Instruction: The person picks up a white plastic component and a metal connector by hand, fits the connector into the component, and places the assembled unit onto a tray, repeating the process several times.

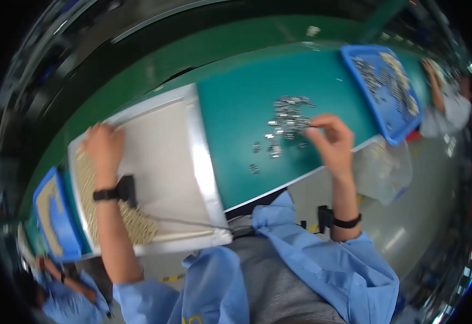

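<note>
Here on the green table [241, 97], loose metal pieces [289, 116] are lying in a cluster midway between its far and near edges, a few straying toward the near one. Your right hand [333, 141] is working at the cluster's right side, thumb and forefinger bending together; whether they're grasping a piece, you can't tell. Your left hand [104, 143] is reaching over the far left corner of the framed tray [198, 146], fingers curling, their grip not showing clearly. Cream pieces [139, 227] are lining that tray's left edge, spreading into its near left corner. A blue tray [390, 113] is sitting toward the table's right end.
</note>
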The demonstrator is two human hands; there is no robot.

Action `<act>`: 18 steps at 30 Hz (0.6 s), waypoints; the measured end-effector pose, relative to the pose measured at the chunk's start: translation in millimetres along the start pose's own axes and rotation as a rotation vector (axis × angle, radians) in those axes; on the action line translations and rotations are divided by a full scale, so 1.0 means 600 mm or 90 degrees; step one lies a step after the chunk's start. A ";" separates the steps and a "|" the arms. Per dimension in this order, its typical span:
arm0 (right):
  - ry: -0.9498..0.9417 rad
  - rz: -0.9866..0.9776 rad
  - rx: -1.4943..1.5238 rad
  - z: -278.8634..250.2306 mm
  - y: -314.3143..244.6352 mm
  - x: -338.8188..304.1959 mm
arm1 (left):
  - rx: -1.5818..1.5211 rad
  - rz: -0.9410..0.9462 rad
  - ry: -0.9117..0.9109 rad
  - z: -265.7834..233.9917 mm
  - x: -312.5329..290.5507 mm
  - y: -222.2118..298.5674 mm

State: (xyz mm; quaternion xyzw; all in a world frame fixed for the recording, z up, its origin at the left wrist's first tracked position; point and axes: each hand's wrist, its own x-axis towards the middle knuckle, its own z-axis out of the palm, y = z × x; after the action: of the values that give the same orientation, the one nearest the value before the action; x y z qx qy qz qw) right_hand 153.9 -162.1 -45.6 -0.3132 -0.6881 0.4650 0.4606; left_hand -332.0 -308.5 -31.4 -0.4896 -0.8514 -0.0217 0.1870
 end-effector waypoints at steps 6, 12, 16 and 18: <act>-0.049 -0.002 0.231 0.023 -0.015 0.047 | 0.034 -0.012 0.044 0.024 0.016 0.020; -0.096 0.087 0.382 0.026 -0.048 0.051 | -0.151 0.011 0.039 0.008 0.014 0.040; -0.130 0.075 0.429 0.041 -0.047 0.049 | -0.520 0.032 0.038 -0.035 -0.030 0.057; -0.145 0.065 0.451 0.054 -0.049 0.045 | -0.632 0.006 0.005 -0.076 -0.067 0.097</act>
State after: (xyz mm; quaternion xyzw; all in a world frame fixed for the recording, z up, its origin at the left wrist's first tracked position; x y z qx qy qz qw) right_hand 113.4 -161.1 -13.5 -0.1143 -0.5152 0.7284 0.4370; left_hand -251.5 -321.3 -11.3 -0.5236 -0.7351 -0.4256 -0.0652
